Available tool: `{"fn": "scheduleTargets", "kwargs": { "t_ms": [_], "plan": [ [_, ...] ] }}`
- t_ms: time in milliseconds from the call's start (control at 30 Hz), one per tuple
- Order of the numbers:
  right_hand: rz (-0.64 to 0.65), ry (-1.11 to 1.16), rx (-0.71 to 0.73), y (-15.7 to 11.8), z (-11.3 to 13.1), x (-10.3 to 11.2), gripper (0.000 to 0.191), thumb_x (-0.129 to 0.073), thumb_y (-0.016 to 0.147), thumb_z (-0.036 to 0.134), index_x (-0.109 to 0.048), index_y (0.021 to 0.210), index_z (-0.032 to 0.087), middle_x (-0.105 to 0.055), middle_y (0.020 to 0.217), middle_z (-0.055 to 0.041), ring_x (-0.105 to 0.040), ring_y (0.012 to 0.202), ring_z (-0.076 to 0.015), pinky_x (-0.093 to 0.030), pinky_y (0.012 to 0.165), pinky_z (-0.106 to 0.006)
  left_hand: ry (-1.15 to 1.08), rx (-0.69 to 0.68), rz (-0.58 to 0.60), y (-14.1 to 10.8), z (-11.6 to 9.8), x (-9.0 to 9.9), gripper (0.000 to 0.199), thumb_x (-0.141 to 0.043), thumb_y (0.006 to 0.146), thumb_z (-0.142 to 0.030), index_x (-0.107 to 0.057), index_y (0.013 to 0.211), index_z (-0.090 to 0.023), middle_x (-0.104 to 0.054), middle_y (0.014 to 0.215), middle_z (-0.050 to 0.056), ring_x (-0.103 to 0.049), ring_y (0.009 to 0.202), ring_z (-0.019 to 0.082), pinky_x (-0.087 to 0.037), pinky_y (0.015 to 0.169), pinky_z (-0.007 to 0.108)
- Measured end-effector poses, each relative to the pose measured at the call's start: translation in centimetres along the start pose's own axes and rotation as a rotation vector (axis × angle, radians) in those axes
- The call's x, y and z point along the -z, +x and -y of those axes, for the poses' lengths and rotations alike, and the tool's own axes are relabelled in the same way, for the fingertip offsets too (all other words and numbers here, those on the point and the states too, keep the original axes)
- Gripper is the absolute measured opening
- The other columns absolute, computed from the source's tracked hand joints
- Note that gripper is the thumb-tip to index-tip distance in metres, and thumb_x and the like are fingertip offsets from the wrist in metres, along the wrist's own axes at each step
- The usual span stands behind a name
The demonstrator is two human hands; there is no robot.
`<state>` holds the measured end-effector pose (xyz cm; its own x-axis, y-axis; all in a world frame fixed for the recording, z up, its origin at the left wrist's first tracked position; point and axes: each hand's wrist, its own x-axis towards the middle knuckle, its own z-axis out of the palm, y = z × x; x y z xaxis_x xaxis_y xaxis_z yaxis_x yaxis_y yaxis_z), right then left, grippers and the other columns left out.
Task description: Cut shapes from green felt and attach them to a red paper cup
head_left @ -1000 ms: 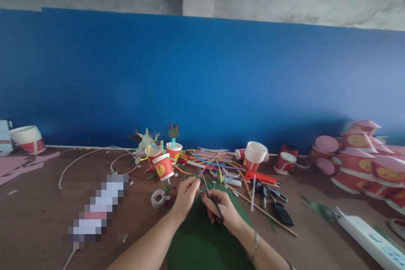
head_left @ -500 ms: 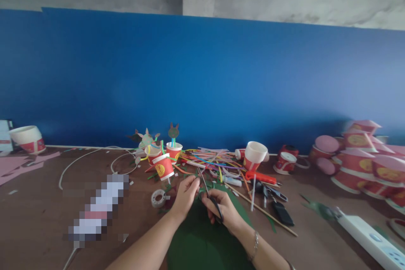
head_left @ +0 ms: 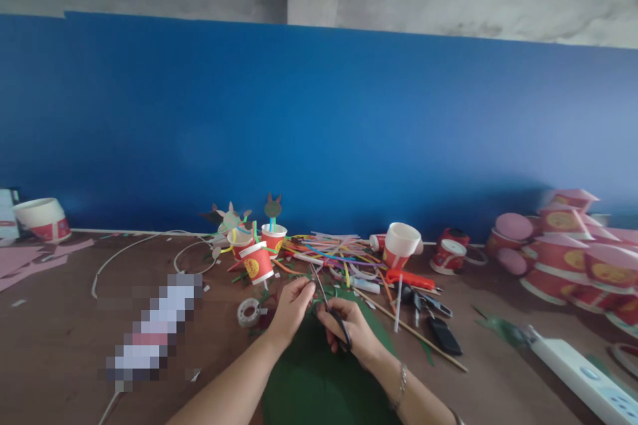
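Observation:
My right hand (head_left: 351,331) is closed round the handles of black-handled scissors (head_left: 341,325). The narrow blades point up and away, slightly parted, beside my left fingertips. Thumb and fingers of my left hand (head_left: 294,309) are pinched together just left of the blades. What they hold is too small to make out. A bit of green paper (head_left: 317,307) shows between the two hands. Under both forearms lies a large dark green sheet (head_left: 323,378) on the brown table.
Ahead lies a heap of coloured pipe cleaners (head_left: 329,249). Red paper cups with animal figures (head_left: 256,263) stand to its left, near a tape roll (head_left: 248,313). Rightward are a white-rimmed cup (head_left: 400,242), an orange-red tool (head_left: 411,279), keys (head_left: 445,335), a wooden stick (head_left: 423,337) and a power strip (head_left: 583,372).

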<state>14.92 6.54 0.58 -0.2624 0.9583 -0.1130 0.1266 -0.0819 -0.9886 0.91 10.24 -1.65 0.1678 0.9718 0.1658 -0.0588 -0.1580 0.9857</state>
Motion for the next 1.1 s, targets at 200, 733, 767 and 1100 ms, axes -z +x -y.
{"fn": "scheduleTargets", "kwargs": {
  "t_ms": [200,733,767,1100],
  "plan": [
    [0.029,0.014,0.024,0.04,-0.08,0.09,0.038,-0.063,0.066,0.052,-0.053,0.071,0.015,-0.050,0.042,0.0060,-0.045,0.033,-0.0065,-0.027,0.031,-0.014,0.003,0.006,-0.004,0.03,0.10,0.00,0.031,-0.048,0.080,-0.043,-0.046,0.064,-0.017,-0.035,0.057,-0.005,-0.033,0.056,0.010,-0.025,0.050,0.021],
    [0.047,-0.003,0.030,0.23,-0.41,0.19,0.036,-0.064,0.066,0.049,-0.053,0.070,0.015,-0.051,0.042,0.0060,-0.045,0.033,-0.0066,-0.029,0.030,-0.015,-0.005,0.009,-0.003,0.01,-0.02,0.06,0.030,-0.049,0.079,-0.041,-0.045,0.062,-0.017,-0.034,0.057,-0.004,-0.031,0.054,0.009,-0.024,0.049,0.020],
    [0.048,-0.001,0.033,0.27,-0.48,0.18,0.036,-0.064,0.066,0.049,-0.053,0.069,0.016,-0.051,0.042,0.0061,-0.045,0.033,-0.0067,-0.030,0.031,-0.015,0.001,0.013,-0.006,0.02,-0.03,0.05,0.030,-0.049,0.079,-0.042,-0.045,0.062,-0.017,-0.034,0.057,-0.004,-0.032,0.054,0.009,-0.025,0.049,0.020],
    [0.036,-0.006,0.040,0.15,-0.26,0.06,0.035,-0.063,0.066,0.049,-0.052,0.066,0.015,-0.049,0.041,0.0063,-0.042,0.031,-0.0061,-0.033,0.031,-0.016,-0.027,0.023,-0.007,0.11,0.25,0.02,0.030,-0.050,0.077,-0.042,-0.046,0.062,-0.017,-0.034,0.055,-0.005,-0.031,0.052,0.009,-0.024,0.049,0.020]
  ]
}}
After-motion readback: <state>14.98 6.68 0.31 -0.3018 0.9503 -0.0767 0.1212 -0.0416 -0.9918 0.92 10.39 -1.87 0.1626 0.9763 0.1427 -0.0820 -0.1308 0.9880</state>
